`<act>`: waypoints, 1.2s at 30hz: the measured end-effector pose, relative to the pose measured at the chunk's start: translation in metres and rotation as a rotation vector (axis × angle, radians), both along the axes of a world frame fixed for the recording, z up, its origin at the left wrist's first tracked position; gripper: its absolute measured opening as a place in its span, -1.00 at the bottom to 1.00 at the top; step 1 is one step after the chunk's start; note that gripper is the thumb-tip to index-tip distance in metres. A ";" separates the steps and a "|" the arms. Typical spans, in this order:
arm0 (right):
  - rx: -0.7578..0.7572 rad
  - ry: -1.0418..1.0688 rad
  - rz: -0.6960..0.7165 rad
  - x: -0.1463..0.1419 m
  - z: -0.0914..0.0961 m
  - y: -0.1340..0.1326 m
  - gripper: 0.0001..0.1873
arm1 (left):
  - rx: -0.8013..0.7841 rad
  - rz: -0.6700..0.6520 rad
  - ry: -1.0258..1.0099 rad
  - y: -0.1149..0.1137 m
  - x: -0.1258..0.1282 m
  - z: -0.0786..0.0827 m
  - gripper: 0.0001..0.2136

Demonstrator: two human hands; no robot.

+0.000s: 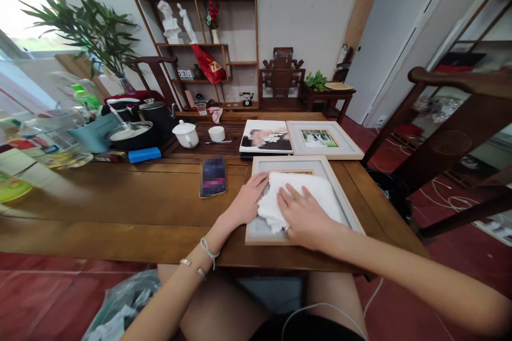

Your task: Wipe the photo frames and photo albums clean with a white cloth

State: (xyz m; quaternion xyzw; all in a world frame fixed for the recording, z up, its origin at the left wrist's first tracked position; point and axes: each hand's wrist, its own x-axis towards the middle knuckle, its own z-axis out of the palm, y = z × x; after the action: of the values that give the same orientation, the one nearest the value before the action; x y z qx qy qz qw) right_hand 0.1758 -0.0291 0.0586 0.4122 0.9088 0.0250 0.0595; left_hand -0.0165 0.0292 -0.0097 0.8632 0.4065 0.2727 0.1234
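Observation:
A light wooden picture frame [248, 237] with a pale grey mat lies flat near the table's front edge. A crumpled white cloth [320, 192] covers much of its middle, hiding most of the picture inside. My right hand [304, 216] lies on the cloth with fingers spread, pressing it onto the frame; a ring shows on it. Across the frame's left side rests my left hand [250, 200], its fingers stretched out and their tips at the cloth's edge. Its thumb is hard to make out.
Behind lie a second framed photo [352, 148] and a photo album [260, 128]. A phone [213, 177] lies left of my hands. Farther left are a white lidded cup [186, 134], a blue box [144, 155], a black pot [132, 133] and bottles. A wooden chair [444, 128] stands right.

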 end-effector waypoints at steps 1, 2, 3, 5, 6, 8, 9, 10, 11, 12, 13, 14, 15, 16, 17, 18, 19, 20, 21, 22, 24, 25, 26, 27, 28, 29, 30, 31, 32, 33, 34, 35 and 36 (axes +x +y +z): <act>0.015 0.003 -0.019 0.006 -0.001 0.013 -0.24 | -0.008 0.013 0.005 -0.001 0.001 0.001 -0.52; 0.047 0.018 -0.027 0.011 -0.002 0.026 -0.24 | -0.015 0.027 0.012 -0.002 0.002 0.001 -0.50; 0.075 0.036 -0.027 0.017 -0.003 0.038 -0.24 | -0.020 0.040 0.021 -0.002 0.002 0.002 -0.50; 0.116 0.069 -0.030 0.026 -0.001 0.061 -0.26 | -0.020 0.049 0.044 -0.003 0.003 0.003 -0.50; 0.127 0.089 -0.041 0.029 0.001 0.070 -0.29 | -0.018 0.047 0.053 -0.003 0.003 0.003 -0.50; 0.152 0.149 -0.073 0.031 0.010 0.082 -0.38 | -0.008 0.040 0.058 -0.002 0.003 0.002 -0.48; 0.171 0.190 -0.084 0.029 0.015 0.086 -0.42 | -0.002 0.036 0.056 -0.002 0.003 0.002 -0.47; 0.194 0.235 -0.084 0.025 0.019 0.089 -0.45 | 0.005 0.033 0.055 -0.001 0.002 0.002 -0.47; 0.219 0.280 -0.071 0.020 0.023 0.091 -0.47 | 0.010 0.032 0.055 -0.001 0.002 0.002 -0.47; 0.242 0.321 -0.045 0.014 0.025 0.093 -0.48 | 0.015 0.034 0.055 -0.001 0.002 0.002 -0.47; 0.254 0.353 -0.008 0.007 0.025 0.095 -0.49 | 0.018 0.040 0.057 -0.001 0.003 0.002 -0.48; 0.256 0.373 0.034 0.000 0.023 0.097 -0.50 | 0.021 0.047 0.060 -0.002 0.003 0.003 -0.49; 0.244 0.379 0.075 -0.007 0.021 0.100 -0.52 | 0.022 0.055 0.062 -0.002 0.003 0.003 -0.51; 0.219 0.370 0.111 -0.014 0.017 0.104 -0.53 | 0.021 0.061 0.064 -0.003 0.003 0.004 -0.52; 0.187 0.351 0.136 -0.020 0.013 0.108 -0.53 | 0.019 0.063 0.064 -0.003 0.004 0.005 -0.53; 0.153 0.326 0.147 -0.025 0.008 0.112 -0.51 | 0.018 0.062 0.062 -0.003 0.004 0.006 -0.53; 0.124 0.302 0.147 -0.028 0.005 0.115 -0.48 | 0.017 0.058 0.058 -0.004 0.004 0.007 -0.53; 0.102 0.282 0.137 -0.029 0.001 0.118 -0.44 | 0.016 0.054 0.054 -0.004 0.004 0.008 -0.54; 0.089 0.266 0.123 -0.028 -0.002 0.120 -0.40 | 0.017 0.049 0.051 -0.004 0.004 0.008 -0.55; 0.085 0.253 0.110 -0.025 -0.003 0.120 -0.37 | 0.019 0.044 0.051 -0.004 0.004 0.008 -0.56; 0.097 0.223 0.095 -0.016 -0.006 0.118 -0.33 | 0.023 0.035 0.053 -0.004 0.004 0.009 -0.57; 0.108 0.204 0.087 -0.009 -0.006 0.116 -0.32 | 0.023 0.036 0.052 -0.004 0.004 0.008 -0.57; 0.123 0.184 0.076 -0.002 -0.006 0.113 -0.31 | 0.019 0.040 0.051 -0.004 0.004 0.008 -0.56; 0.138 0.165 0.063 0.006 -0.006 0.111 -0.29 | 0.011 0.046 0.049 -0.004 0.004 0.007 -0.54; 0.152 0.146 0.045 0.015 -0.006 0.108 -0.28 | 0.000 0.051 0.047 -0.004 0.004 0.006 -0.53; 0.164 0.128 0.026 0.024 -0.006 0.106 -0.26 | -0.014 0.054 0.047 -0.004 0.003 0.006 -0.52; 0.176 0.112 0.008 0.033 -0.006 0.105 -0.25 | -0.025 0.054 0.045 -0.003 0.003 0.005 -0.51; 0.187 0.098 -0.010 0.042 -0.007 0.104 -0.25 | -0.031 0.053 0.042 -0.003 0.003 0.004 -0.50; 0.200 0.088 -0.027 0.052 -0.007 0.103 -0.24 | -0.033 0.053 0.037 -0.003 0.003 0.004 -0.50; 0.213 0.078 -0.045 0.061 -0.008 0.103 -0.24 | -0.030 0.053 0.032 -0.003 0.003 0.003 -0.50; 0.227 0.071 -0.062 0.069 -0.009 0.104 -0.24 | -0.025 0.054 0.027 -0.003 0.003 0.002 -0.50; 0.241 0.065 -0.078 0.076 -0.010 0.103 -0.25 | -0.019 0.056 0.024 -0.002 0.002 0.002 -0.49; 0.253 0.061 -0.093 0.081 -0.011 0.102 -0.25 | -0.015 0.057 0.023 -0.002 0.002 0.001 -0.49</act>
State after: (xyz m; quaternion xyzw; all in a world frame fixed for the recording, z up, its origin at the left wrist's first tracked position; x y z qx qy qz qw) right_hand 0.2572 0.0733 0.0478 0.4585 0.8797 0.1242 -0.0196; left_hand -0.0142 0.0269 -0.0082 0.8536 0.4341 0.2631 0.1172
